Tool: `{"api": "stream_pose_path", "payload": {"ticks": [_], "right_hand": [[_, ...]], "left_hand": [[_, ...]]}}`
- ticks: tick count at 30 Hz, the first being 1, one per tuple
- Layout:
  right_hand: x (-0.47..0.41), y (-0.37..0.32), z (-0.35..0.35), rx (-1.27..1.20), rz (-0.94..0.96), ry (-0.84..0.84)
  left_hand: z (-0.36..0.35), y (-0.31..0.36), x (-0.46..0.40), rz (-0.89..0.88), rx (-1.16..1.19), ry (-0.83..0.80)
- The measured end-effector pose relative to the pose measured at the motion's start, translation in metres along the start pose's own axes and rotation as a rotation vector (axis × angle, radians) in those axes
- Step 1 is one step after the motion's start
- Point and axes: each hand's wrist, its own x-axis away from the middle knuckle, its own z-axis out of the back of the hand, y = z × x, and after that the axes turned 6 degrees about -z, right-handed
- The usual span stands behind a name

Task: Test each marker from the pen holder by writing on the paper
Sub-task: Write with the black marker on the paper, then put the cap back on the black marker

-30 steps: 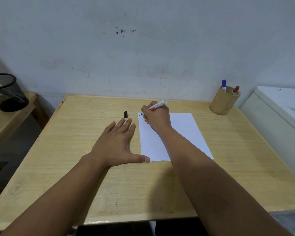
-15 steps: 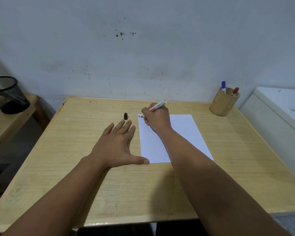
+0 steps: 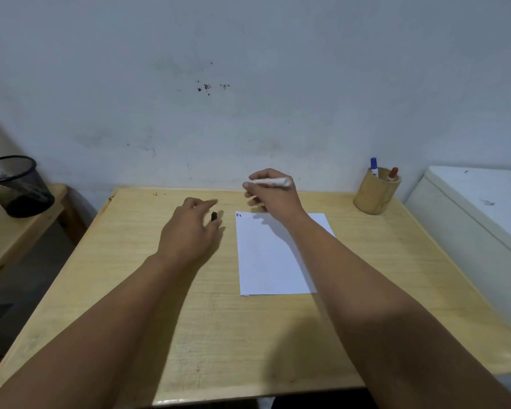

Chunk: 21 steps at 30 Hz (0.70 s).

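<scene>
Two hands work above the wooden bench [image 3: 248,335] in the single head view: the right hand [image 3: 273,196] is lifted clear of the paper [image 3: 266,261], its grip closed around a white marker [image 3: 270,182] held roughly level, probably because its test strokes, small dark marks [image 3: 238,215] at the sheet's top-left corner, are made. The left hand [image 3: 189,228] reaches with fingers parted toward the black cap [image 3: 214,216] lying beside the paper, holding nothing, likely to recap. Blue marker [image 3: 374,166] and red marker [image 3: 393,173] stand in the pen holder [image 3: 375,196] at the far right, untested
</scene>
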Motion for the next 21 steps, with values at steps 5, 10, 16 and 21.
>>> {"api": "stream_pose_path", "payload": {"ticks": [5,10,16,21], "right_hand": [[0.012,-0.01,0.012,-0.13,-0.088,-0.062],[0.023,-0.013,0.024,-0.059,-0.032,-0.085],[0.036,-0.007,0.024,0.276,0.059,-0.128],[0.053,-0.019,0.027,0.344,0.117,-0.105]], "left_hand": [[-0.006,-0.004,-0.017,0.036,-0.083,-0.047],[0.007,0.005,-0.025,0.231,0.33,0.041],[0.046,0.041,-0.033,0.373,0.851,0.061],[0.064,0.068,-0.03,0.333,0.877,0.041]]}}
